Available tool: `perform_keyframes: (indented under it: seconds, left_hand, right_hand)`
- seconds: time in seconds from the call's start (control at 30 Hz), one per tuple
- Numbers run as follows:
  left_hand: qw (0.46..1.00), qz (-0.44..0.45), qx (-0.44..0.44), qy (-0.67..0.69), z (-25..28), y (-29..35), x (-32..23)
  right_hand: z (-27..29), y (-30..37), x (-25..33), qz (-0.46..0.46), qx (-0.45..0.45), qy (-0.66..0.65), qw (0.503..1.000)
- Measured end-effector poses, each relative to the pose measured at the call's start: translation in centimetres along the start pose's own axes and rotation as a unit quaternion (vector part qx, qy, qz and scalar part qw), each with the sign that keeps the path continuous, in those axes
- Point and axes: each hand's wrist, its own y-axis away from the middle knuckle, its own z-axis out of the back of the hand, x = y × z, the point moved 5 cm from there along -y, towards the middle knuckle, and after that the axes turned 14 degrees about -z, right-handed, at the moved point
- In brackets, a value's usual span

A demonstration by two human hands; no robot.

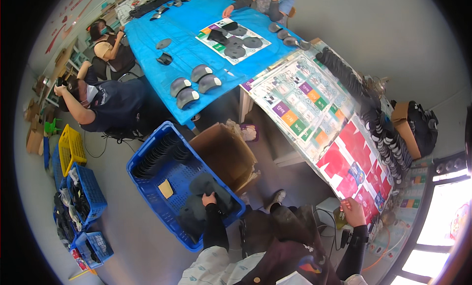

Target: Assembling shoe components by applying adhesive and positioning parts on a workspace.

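The counter (314, 108), covered in printed sheets, is running along the person's right. The blue crate (147, 174) is sitting on the floor to the left, a brown cardboard box (223, 154) just beside it. The left hand (209, 199) is reaching down into the crate on an extended, dark-sleeved arm, fingers curling closed on a dark grey piece (209, 185). The right hand (353, 210) is resting at the counter's near edge, fingers loosely bent, touching the red sheet (346, 159); whether they are gripping it cannot be told.
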Motion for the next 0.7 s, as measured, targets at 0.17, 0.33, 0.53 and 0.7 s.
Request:
perform_keyframes:
  seconds: [0.17,0.33,0.53,0.7]
  left_hand:
    - [0.981,-0.173,-0.08,0.036,3.2,1.7,-4.3]
    - [0.955,-0.263,-0.132,0.034,11.1,6.0,-6.2]
    - [0.906,-0.315,0.129,0.253,13.5,18.0,-25.4]
    - [0.843,-0.273,0.354,0.3,4.1,29.5,-38.9]
  right_hand:
    - [-0.8,-0.8,-1.3,-0.016,0.013,-0.012,1.0]
    - [-2.7,-5.0,0.2,0.051,0.072,0.01,0.996]
    - [-3.8,-7.8,5.1,0.141,0.201,-0.041,0.968]
    - [-5.7,-9.1,5.0,0.056,0.584,-0.317,0.745]
